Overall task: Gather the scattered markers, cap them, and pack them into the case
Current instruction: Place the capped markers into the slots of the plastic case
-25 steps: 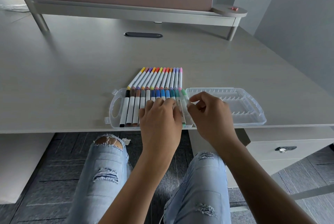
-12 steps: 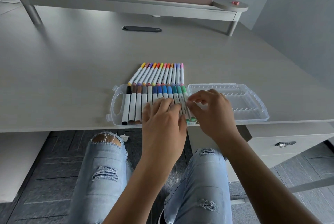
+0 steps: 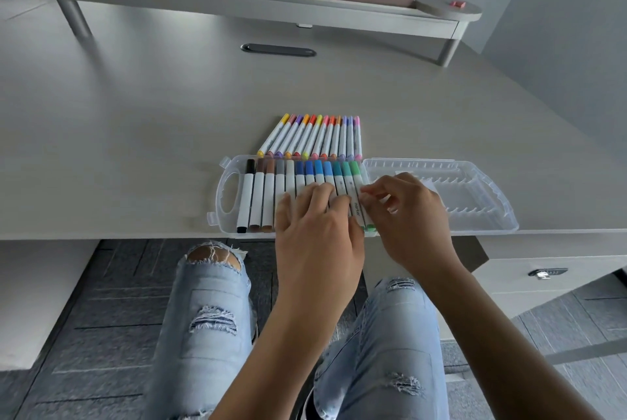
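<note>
Clear open case, capped white markers side by side

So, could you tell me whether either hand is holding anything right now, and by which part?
The right hand pinches the green marker mid-barrel in the case; the left hand only presses flat on its neighbours.

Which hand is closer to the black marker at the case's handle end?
Left. The left hand rests on the packed row a few pens from the black marker; the right hand is beyond it, at the green end.
</note>
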The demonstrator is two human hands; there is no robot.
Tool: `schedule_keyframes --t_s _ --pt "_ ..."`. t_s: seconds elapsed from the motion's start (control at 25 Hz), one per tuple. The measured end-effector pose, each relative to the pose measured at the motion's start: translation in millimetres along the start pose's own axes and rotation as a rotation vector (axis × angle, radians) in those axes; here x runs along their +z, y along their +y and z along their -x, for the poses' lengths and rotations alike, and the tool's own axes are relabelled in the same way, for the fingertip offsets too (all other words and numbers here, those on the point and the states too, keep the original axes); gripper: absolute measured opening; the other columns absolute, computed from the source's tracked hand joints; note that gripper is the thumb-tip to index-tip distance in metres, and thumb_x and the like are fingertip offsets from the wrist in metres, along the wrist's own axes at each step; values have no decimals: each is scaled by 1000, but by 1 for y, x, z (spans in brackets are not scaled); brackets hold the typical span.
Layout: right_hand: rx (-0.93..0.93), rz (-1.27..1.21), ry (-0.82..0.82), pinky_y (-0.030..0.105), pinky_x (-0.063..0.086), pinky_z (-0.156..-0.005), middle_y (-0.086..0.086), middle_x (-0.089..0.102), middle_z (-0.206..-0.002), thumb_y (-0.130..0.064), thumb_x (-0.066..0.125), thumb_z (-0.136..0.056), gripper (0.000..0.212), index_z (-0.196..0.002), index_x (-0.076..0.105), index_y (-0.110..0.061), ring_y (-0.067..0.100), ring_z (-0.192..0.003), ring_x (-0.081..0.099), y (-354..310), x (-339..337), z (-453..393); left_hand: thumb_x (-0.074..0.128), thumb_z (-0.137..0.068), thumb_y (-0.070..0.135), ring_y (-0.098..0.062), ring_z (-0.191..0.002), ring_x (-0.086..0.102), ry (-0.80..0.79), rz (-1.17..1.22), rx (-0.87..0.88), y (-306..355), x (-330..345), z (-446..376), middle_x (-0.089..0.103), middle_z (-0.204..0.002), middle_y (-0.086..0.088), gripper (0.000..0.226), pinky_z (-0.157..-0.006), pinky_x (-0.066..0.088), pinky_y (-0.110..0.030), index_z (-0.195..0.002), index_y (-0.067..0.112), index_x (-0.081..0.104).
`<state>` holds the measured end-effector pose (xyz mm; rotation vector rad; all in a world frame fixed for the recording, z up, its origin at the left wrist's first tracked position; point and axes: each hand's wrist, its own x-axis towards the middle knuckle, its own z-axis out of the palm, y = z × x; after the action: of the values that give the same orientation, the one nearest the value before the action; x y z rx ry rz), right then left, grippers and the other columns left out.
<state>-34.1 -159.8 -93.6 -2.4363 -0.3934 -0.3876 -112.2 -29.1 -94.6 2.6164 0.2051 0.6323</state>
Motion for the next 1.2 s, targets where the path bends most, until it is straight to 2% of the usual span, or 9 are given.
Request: schedule_keyframes --t_s 0.24,0.44,0.6,0.68,0.84,1.04,1.2 --pt "2 -17 -23 20 46 -65 -13 65 -97 -34 67 -96 14 -104 77 -28 1 -77 59 -35 20 6 64 -91 29 -19 -126 55 57 34 -30 -36 -20 8 65 -126 5 26 -114 36 -49 -114 21 72" --pt "0 -39 -47 34 56 -76 -12 64 -102 -32 65 -98 14 -107 76 -30 7 -82 63 -68 42 8 65 -92 27 -17 -119 58 93 100 -81 -71 -37 1 68 -120 7 20 -112 38 -46 -108 21 75" --pt "11 -63 -110 22 51 -73 -11 67 -99 -26 64 -99 18 -111 78 -28 2 -81 62 -72 38 4 64 -93 34 -17 -114 59 43 125 -99 -75 -47 -10 69 -112 8 20 -106 39 -43 -105 22 74" --pt "31 -118 -130 22 55 -73 -12 72 -97 -22 65 -99 19 -109 80 -25 1 -79 66 -69 26 0 58 -95 41 -18 -109 60 14 141 -151 -69 -53 -26 70 -108 8 27 -100 40 -42 -110 23 71" --pt "86 -197 -35 16 55 -75 -17 76 -91 -21 69 -96 13 -100 81 -24 -3 -82 69 -50 5 -26 56 -98 45 -19 -94 62 -56 166 -211 -53 -52 -72 69 -100 4 29 -88 50 -45 -112 21 66" --pt "94 -200 -46 10 53 -74 -15 75 -88 -17 69 -96 13 -97 81 -20 -5 -81 70 -26 -2 -69 59 -98 30 -22 -87 63 -144 53 -188 -41 -28 -132 68 -96 -3 19 -80 55 -42 -107 15 67" --pt "74 -100 -111 19 58 -76 -14 72 -85 -13 66 -97 15 -99 81 -17 -3 -78 68 -7 2 -106 60 -91 14 -31 -81 67 -220 -95 -212 -41 -4 -165 67 -85 -14 10 -65 43 -33 -84 11 66"
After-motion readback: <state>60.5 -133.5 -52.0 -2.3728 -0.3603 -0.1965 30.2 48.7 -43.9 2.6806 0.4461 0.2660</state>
